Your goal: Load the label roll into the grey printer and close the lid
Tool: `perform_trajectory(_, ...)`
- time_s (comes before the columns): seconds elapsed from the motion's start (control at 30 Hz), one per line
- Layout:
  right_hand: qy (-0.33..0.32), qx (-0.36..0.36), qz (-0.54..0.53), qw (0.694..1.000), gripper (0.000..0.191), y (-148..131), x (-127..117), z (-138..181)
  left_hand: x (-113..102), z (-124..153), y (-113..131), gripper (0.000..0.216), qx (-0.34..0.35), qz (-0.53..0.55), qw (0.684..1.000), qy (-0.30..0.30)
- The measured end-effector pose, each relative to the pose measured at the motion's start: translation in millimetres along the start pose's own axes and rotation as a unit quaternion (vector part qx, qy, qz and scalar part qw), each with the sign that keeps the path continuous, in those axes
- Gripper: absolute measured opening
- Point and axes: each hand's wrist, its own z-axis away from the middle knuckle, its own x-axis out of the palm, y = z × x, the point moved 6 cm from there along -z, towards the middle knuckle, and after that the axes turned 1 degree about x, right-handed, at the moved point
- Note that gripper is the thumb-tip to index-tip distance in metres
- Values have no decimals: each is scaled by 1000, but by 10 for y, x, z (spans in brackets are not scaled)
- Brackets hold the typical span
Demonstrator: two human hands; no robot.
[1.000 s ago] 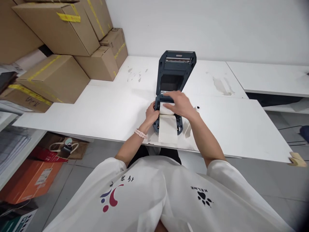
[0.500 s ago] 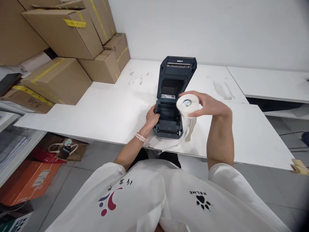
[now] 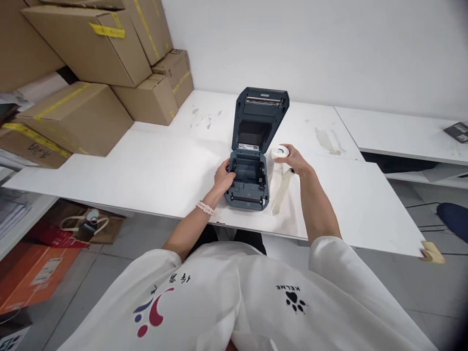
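A dark label printer [image 3: 248, 187] stands on the white table with its lid [image 3: 260, 114] tilted up and its inner bay showing. My left hand [image 3: 224, 177] grips the printer's left side, thumb over the rim. Just right of the printer, my right hand [image 3: 297, 159] is closed round a roll of white labels [image 3: 280, 151], low at the table top; whether the roll touches the table I cannot tell. A loose strip appears to hang below the roll, beside a beige patch [image 3: 281, 195] on the table.
Taped cardboard boxes [image 3: 82, 119] are stacked at the table's left end. A white wall rises behind. At the right are a second white table [image 3: 402, 129], a small dark box [image 3: 458, 131] and a blue stool [image 3: 453, 220]. An orange box [image 3: 40, 275] lies lower left.
My right hand has lowered the label roll from above the printer's right edge to the table beside it. My left hand stays on the printer. The view has shifted slightly right.
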Motion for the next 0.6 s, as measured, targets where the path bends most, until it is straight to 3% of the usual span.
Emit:
perform_trajectory(0.13,27,-14,-11,999,85,150,-282,201,-3,20,18,87,-6,0,1000,-4)
perform_trajectory(0.27,64,-35,-96,993,87,446,-592,614,-18,65,75,86,-7,0,1000,-6)
perform_trajectory(0.37,77,-8,-109,991,86,735,-606,953,-23,83,99,85,-8,-3,1000,-2)
perform_trajectory(0.5,179,49,-88,979,71,1006,-578,1238,-12,75,103,83,-5,-3,1000,-3)
perform_trajectory(0.6,234,83,-55,967,64,1037,-560,1293,-11,62,97,84,-8,-4,1000,-1)
